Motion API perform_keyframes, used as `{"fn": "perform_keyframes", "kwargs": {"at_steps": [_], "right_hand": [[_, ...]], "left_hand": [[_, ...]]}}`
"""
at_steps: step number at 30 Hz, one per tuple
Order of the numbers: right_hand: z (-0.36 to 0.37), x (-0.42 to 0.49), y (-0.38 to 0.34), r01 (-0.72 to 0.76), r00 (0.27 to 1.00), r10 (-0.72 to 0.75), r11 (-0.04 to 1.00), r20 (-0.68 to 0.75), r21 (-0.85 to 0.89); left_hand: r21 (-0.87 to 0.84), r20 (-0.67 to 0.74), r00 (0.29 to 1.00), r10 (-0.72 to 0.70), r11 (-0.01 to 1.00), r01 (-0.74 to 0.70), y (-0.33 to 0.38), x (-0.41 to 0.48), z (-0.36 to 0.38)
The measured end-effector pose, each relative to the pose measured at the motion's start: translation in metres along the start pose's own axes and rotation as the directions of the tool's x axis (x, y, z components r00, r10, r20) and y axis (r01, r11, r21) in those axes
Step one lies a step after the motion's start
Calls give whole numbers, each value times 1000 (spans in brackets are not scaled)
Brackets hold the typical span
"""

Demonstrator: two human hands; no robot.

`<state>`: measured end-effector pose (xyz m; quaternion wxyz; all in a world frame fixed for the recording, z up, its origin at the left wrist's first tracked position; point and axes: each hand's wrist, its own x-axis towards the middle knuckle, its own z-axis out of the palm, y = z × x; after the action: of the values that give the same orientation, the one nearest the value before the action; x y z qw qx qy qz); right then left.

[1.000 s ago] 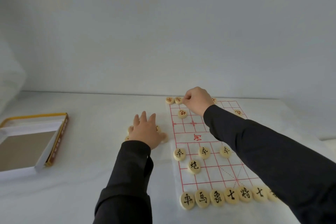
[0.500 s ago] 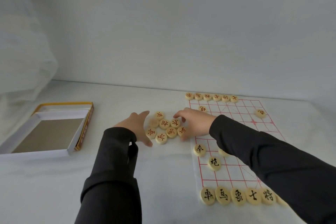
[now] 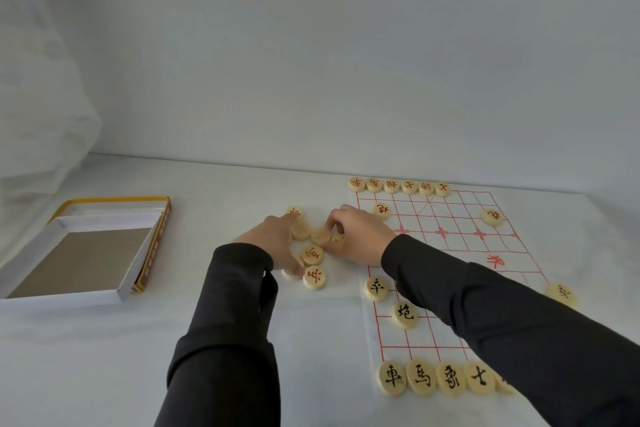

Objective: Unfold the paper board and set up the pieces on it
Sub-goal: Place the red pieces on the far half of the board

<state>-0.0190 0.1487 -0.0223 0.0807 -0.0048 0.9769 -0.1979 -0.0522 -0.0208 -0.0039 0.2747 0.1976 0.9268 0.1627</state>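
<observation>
The white paper board (image 3: 450,218) with red grid lines lies unfolded on the table at the right. Red-lettered pieces (image 3: 398,185) line its far edge and black-lettered pieces (image 3: 433,378) its near edge, with a few more on the grid. Left of the board is a loose pile of red-lettered pieces (image 3: 313,277). My left hand (image 3: 273,243) rests over the pile's left side, its forefinger stretched onto the farthest piece (image 3: 295,211). My right hand (image 3: 360,236) pinches a piece (image 3: 320,236) in the pile with curled fingers.
An open white box (image 3: 104,218) sits in its yellow-edged lid at the table's left. One piece (image 3: 561,293) lies at the board's right edge. A pale wall runs behind the table, and white cloth hangs at the far left.
My right hand has come back from the board's far row to the loose pile and taken hold of a piece. My left hand has shifted over the pile, and the view has swung left.
</observation>
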Motion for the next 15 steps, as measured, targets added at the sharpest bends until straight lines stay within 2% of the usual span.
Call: {"fn": "perform_keyframes", "kwargs": {"at_steps": [7, 10, 12, 15], "right_hand": [[4, 1, -5, 35, 999, -36, 997, -15, -75], [6, 2, -7, 37, 999, -39, 998, -37, -51], [3, 2, -6, 44, 997, -44, 999, -57, 2], [-15, -2, 2, 53, 986, -18, 977, -168, 207]], "left_hand": [[-13, 0, 1000, 19, 1000, -19, 3, -3, -4], [2, 1, 1000, 18, 1000, -18, 4, -3, -4], [-13, -5, 1000, 9, 1000, -9, 4, -3, -5], [-51, -9, 1000, -11, 999, 10, 3, -3, -6]]}}
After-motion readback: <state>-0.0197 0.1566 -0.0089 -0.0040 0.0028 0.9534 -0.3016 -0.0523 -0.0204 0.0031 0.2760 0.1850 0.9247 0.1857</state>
